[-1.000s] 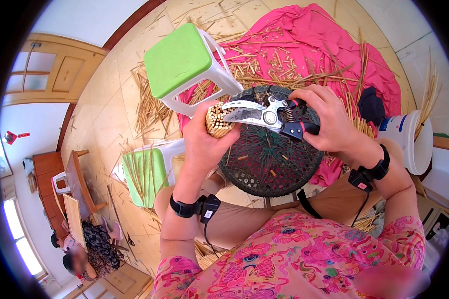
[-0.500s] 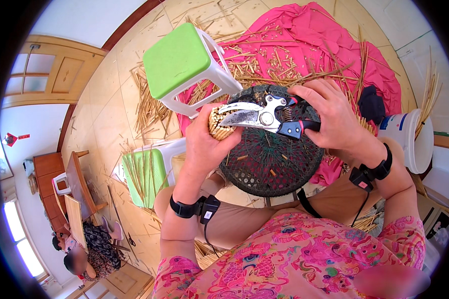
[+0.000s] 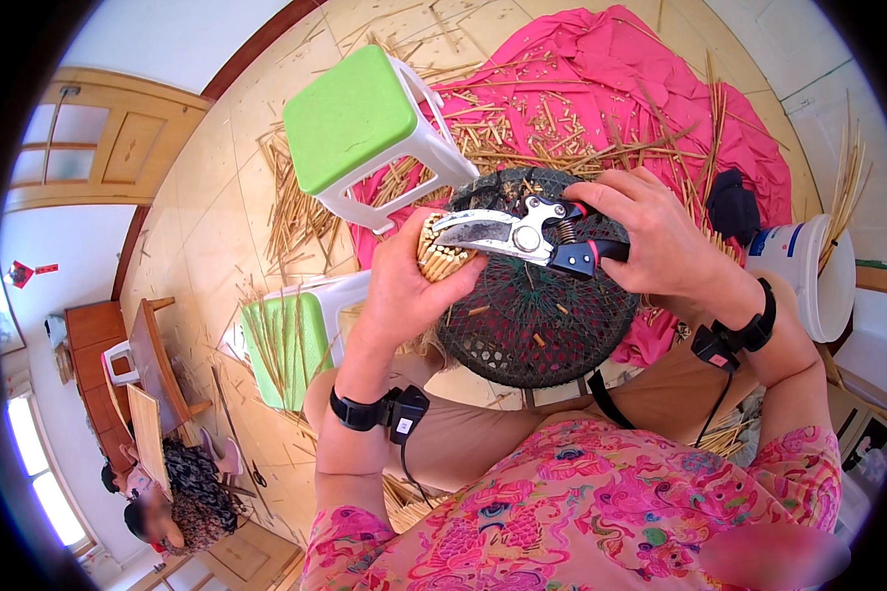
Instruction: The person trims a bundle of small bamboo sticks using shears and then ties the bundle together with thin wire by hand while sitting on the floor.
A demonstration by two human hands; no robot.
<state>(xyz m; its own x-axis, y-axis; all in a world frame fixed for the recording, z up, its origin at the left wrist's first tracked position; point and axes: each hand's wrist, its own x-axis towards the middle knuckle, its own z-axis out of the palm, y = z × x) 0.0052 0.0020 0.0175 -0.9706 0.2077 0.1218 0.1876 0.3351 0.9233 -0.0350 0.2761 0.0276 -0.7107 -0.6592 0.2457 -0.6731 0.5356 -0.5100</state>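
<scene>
My left hand (image 3: 409, 281) is wrapped round a bundle of straw stalks (image 3: 445, 260), its pale cut ends facing up. In my right hand (image 3: 650, 231) are pruning shears (image 3: 524, 237) with red and black handles. Their metal blades lie across the top of the bundle, nearly closed together. Below both hands stands a round black mesh-covered stand (image 3: 552, 325) with a thick dark rim and a few stalk bits on top. The far side of the bundle is hidden by the blades and my fingers.
A green-topped stool (image 3: 353, 118) stands beyond my left hand; a second stool (image 3: 291, 350) bears loose stalks. Cut pieces litter a pink cloth (image 3: 611, 59) at the back. A white bucket (image 3: 808, 276) holding stalks is at right. Another person (image 3: 172, 502) sits far left.
The shears' blades, parted before, have come together over the bundle, and my right hand has squeezed the handles closer. My left hand and the bundle have shifted only slightly.
</scene>
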